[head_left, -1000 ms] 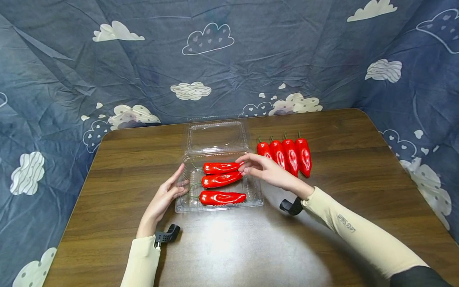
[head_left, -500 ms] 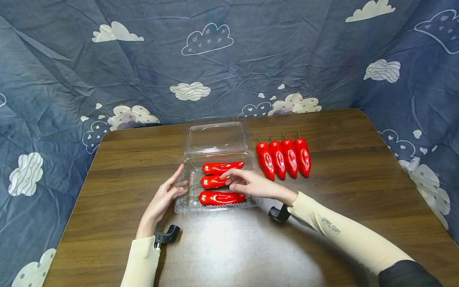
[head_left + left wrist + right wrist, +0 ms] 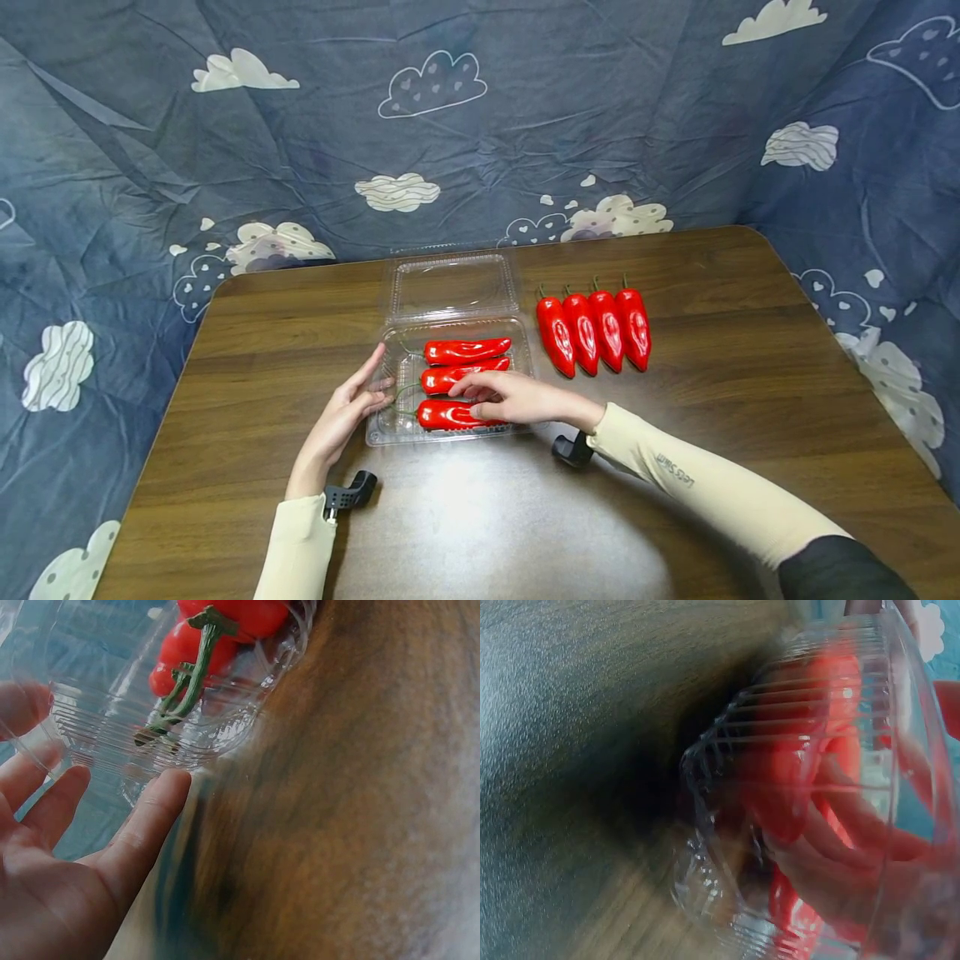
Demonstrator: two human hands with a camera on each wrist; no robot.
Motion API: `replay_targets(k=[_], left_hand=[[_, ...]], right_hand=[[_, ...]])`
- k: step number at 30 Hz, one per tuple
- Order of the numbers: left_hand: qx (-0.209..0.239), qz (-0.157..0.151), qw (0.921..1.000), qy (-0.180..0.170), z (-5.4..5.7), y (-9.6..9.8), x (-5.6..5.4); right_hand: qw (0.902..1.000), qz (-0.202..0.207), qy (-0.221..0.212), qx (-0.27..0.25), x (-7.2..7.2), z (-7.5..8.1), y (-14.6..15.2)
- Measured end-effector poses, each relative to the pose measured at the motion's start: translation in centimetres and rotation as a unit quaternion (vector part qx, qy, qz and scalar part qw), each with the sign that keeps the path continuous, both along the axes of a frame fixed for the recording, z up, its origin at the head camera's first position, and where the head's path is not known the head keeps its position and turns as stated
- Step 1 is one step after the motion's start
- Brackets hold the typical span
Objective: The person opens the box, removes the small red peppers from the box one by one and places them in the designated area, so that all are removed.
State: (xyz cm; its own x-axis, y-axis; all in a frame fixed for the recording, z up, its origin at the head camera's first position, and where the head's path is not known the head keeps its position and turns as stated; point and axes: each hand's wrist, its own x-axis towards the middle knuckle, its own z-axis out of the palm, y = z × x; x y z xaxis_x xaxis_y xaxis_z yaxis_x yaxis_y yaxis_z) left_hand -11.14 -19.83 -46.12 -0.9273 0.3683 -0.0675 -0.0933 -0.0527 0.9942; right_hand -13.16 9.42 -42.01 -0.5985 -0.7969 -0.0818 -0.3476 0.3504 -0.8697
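A clear plastic clamshell box (image 3: 390,437) lies with its lid (image 3: 453,285) folded back. Three red peppers sit crosswise in it, stems to the left: a back pepper (image 3: 465,351), a middle pepper (image 3: 437,382) and a front pepper (image 3: 442,415). My right hand (image 3: 525,400) reaches over the box's right side, thumb and fingers about the front pepper's tip end. Through the box wall in the right wrist view, fingers show behind a red pepper (image 3: 802,742). At the box's left side, my left hand (image 3: 348,408) touches the wall with straight, spread fingers (image 3: 161,799).
Right of the box, several more red peppers (image 3: 592,333) lie side by side in a row, stems toward the back. The brown wooden table (image 3: 720,350) ends at a blue cloud-patterned cloth (image 3: 495,158) behind it.
My right hand has moved from the back and middle peppers' tips toward me, down to the front pepper. My left hand has stayed at the box's left side.
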Motion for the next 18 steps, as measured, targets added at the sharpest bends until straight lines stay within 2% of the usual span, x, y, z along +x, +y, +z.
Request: replay_targets(k=[11, 18], left_hand=[[-0.001, 0.001, 1.0000, 0.005, -0.09, 0.25, -0.07], [-0.004, 0.006, 1.0000, -0.003, -0.06, 0.08, 0.19]], right_hand=[[0.9984, 0.018, 0.034, 0.042, -0.08, -0.36, 0.15], [0.9983, 0.022, 0.030, 0.045, 0.12, -0.70, -0.28]])
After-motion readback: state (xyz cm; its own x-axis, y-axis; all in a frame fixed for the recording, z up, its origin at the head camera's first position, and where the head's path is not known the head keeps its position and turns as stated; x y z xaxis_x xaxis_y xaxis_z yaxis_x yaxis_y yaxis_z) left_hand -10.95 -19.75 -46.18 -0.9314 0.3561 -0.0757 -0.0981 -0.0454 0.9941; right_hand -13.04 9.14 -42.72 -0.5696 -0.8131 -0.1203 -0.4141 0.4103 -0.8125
